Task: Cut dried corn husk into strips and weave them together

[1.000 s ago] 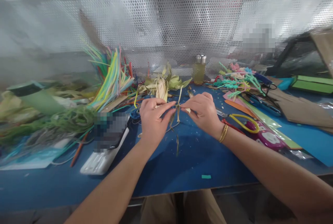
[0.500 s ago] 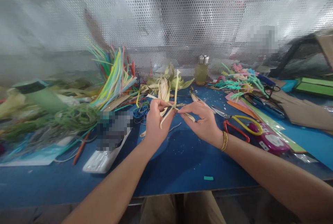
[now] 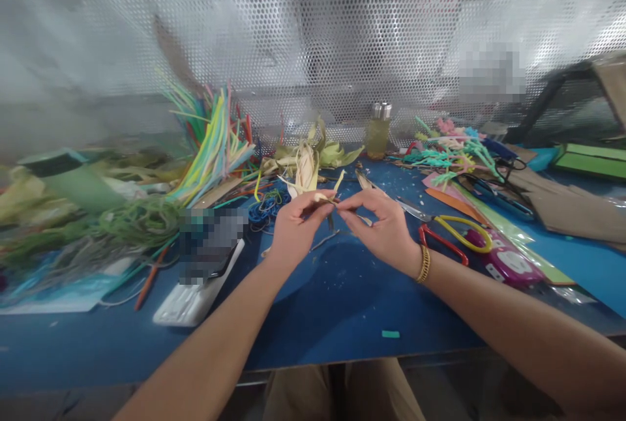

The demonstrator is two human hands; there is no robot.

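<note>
My left hand [image 3: 296, 229] is closed, its thumb and fingers pinching a pale dried corn husk strip [image 3: 323, 198]. My right hand [image 3: 384, 225] pinches the same strip from the other side, fingertips almost meeting the left ones. One end of the strip sticks up above the fingers, and most of the rest is hidden by them. Both hands are above the blue tabletop [image 3: 332, 304]. Just behind them lies a bundle of cream and greenish dried husks [image 3: 306, 167]. Scissors [image 3: 452, 229] with one yellow and one red handle rest right of my right hand.
To the left are a white device with a dark phone [image 3: 205, 277], coiled green cord [image 3: 141, 219] and colourful pipe cleaners [image 3: 212, 147]. A bottle [image 3: 379, 133] stands behind, before a perforated metal screen [image 3: 274, 43]. At right lie a magenta case [image 3: 511, 258] and brown cardboard [image 3: 562, 203].
The long strip ends that crossed and stuck out between my hands have been folded in or turned. My fingertips have come closer together.
</note>
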